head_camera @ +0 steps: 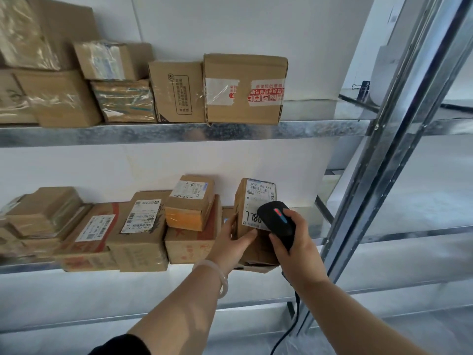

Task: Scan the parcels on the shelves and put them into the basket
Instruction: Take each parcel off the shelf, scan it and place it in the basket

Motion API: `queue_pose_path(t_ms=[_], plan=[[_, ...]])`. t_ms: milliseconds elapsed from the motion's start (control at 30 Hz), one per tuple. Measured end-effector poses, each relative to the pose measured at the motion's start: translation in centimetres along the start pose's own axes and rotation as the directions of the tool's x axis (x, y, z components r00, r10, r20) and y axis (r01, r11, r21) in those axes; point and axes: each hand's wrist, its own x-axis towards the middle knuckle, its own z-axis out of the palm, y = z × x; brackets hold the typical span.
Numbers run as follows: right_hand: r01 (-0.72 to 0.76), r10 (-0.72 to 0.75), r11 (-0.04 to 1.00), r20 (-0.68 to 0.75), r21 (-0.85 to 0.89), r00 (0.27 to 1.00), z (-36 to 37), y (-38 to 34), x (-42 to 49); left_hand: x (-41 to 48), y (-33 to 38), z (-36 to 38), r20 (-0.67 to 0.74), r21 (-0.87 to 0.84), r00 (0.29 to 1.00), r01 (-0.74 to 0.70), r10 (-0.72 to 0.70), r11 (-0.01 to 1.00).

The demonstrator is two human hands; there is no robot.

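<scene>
left hand (231, 243): gripped the upright parcel (252, 198) low on its left edge; thumb lay across the front face, the other fingers (231, 222) were wrapped round the left side.
right hand (297, 248): held the scanner (276, 221); fingers (276, 239) were curled round its body, one fingertip up by the head.
scanner: black, a red and blue light strip lit on top, head right in front of the parcel's white label and covering its lower right corner; could not tell whether it touched.
cable (294, 319): black, hung down from below the right hand.
upright parcel: brown carton, stood on end at the right end of the row on the lower shelf (314, 226), label facing the camera, handwritten digits partly hidden by the scanner.
neighbours: a small orange-fronted box (190, 204) was stacked on a red-printed carton (190, 243), just left of the left hand; further left sat a labelled carton (142, 226) and more cartons, some blurred.
upper shelf (179, 131): carried a row of cartons; the rightmost was a taped carton (244, 88) with red and white tape, touching a black-printed carton (176, 92) on its left.
bangle (223, 280): pale, on the left wrist.
shelf post (384, 149): metal, slanted, right of the hands.
</scene>
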Motion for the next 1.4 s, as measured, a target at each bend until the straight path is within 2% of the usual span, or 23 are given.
queue_pose_path(t_ms=[133, 267, 400, 600, 700, 967, 1133, 1400], plan=[[0.049, -0.049, 0.998, 0.019, -0.038, 0.999, 0.4, -1.5, -1.3, -1.1, -0.6, -1.3, -0.036, -0.009, 0.999, -0.038, 0.037, 0.999], [0.086, -0.084, 0.994, 0.032, -0.063, 0.996, 1.3, -3.8, -2.9, -2.8, -0.8, -2.7, -0.019, 0.029, 0.981, -0.191, 0.192, 0.981], [0.113, -0.11, 0.992, 0.046, -0.057, 0.993, 2.5, -6.3, -4.5, -4.8, -1.4, -4.6, -0.058, -0.05, 0.966, -0.256, 0.254, 0.965], [0.169, -0.168, 0.985, 0.078, -0.009, 0.983, 5.2, -9.5, -6.5, -7.9, -2.7, -9.1, -0.107, -0.09, 0.959, -0.273, 0.263, 0.958], [0.234, -0.236, 0.972, 0.11, 0.038, 0.965, 7.0, -11.0, -7.2, -9.8, -3.4, -11.6, -0.175, -0.095, 0.955, -0.257, 0.238, 0.962], [0.405, -0.439, 0.896, 0.235, 0.18, 0.867, 11.0, -14.9, -7.7, -14.9, -4.0, -17.1, -0.379, -0.072, 0.91, -0.213, 0.171, 0.974], [0.449, -0.516, 0.854, 0.312, 0.264, 0.798, 12.6, -17.0, -8.1, -18.4, -5.1, -18.9, -0.543, -0.08, 0.826, -0.231, 0.152, 0.97], [0.469, -0.645, 0.756, 0.395, 0.456, 0.655, 15.3, -20.3, -10.5, -23.9, -6.9, -21.3, -0.801, -0.025, 0.585, -0.239, 0.123, 0.971]])
